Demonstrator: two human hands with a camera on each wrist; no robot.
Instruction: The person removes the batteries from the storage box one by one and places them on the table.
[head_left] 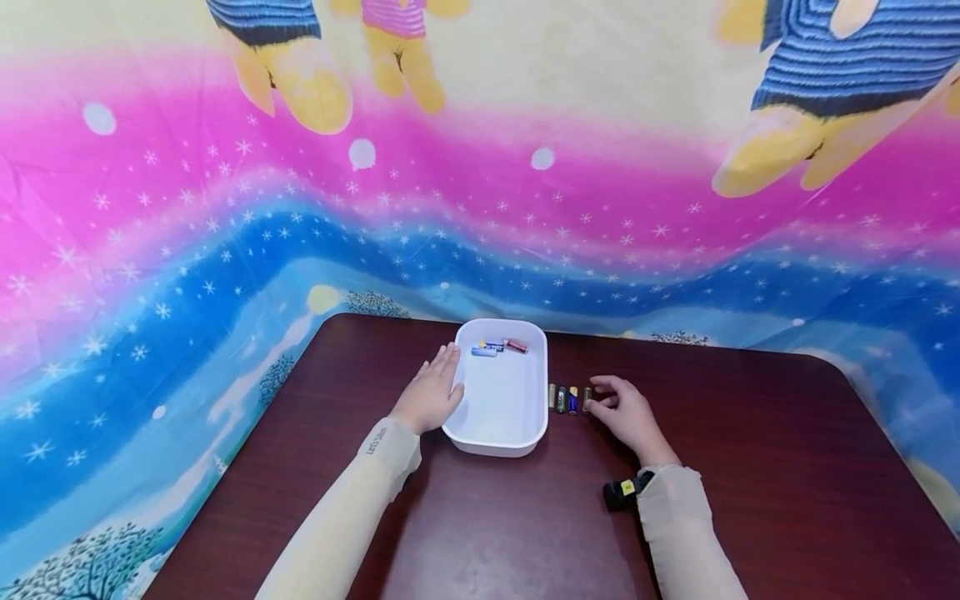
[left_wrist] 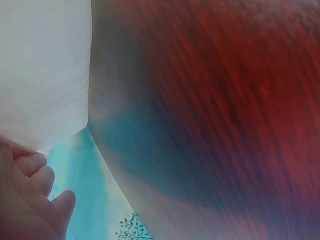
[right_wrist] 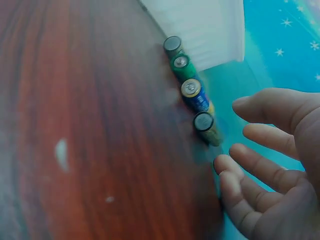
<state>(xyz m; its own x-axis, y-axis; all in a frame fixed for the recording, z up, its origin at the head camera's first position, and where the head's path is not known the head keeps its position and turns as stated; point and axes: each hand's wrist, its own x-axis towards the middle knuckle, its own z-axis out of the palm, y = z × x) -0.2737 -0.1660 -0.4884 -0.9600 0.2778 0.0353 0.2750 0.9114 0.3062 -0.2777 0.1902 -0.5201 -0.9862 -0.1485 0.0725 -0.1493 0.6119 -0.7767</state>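
A white plastic tray [head_left: 498, 408] stands on the table, with several batteries inside near its far end, among them a red battery [head_left: 516, 346] and a light blue battery [head_left: 483, 352]. My left hand [head_left: 427, 392] rests on the tray's left rim with its fingers extended. Beside the tray's right wall, several more batteries lie in a row, including a green battery [right_wrist: 181, 64] and a blue battery [right_wrist: 196, 95]. Slightly apart is the rightmost battery [right_wrist: 206, 125]. Around that one, my right hand [head_left: 626, 417] hovers close, thumb and fingers spread; the right wrist view shows no grip on it.
The dark brown table [head_left: 510, 533] has its far edge just behind the tray. A patterned cloth [head_left: 480, 208] hangs behind it. On the right wrist sits a black strapped device [head_left: 619, 495].
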